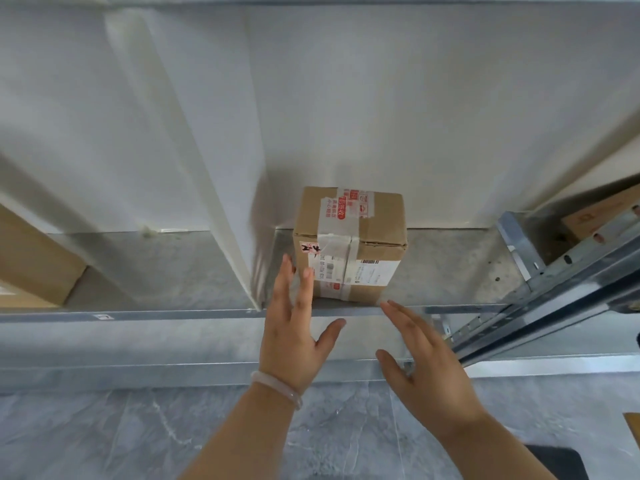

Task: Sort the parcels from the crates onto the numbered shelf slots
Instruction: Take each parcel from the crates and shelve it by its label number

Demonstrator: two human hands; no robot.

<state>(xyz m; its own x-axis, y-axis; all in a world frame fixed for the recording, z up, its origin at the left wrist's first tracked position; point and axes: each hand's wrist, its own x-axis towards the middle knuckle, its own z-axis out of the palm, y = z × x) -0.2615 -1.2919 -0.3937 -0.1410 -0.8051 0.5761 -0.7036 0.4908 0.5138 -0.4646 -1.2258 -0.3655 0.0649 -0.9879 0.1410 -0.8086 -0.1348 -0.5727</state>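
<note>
A brown cardboard parcel (349,244) with clear tape, red stickers and a white address label stands on the grey shelf (450,268), just right of a white divider panel (221,188). My left hand (296,327) is flat with straight fingers; its fingertips overlap the parcel's front left edge, and whether they touch it is unclear. A pale bracelet circles that wrist. My right hand (429,365) is spread flat just below and in front of the parcel's lower right corner, holding nothing.
Another cardboard box (31,261) sits in the slot to the left of the divider. A metal upright and rail (540,299) slant across the right side, with a further box (602,213) behind them. The shelf's metal front lip (138,315) carries a small label. Grey tiled floor lies below.
</note>
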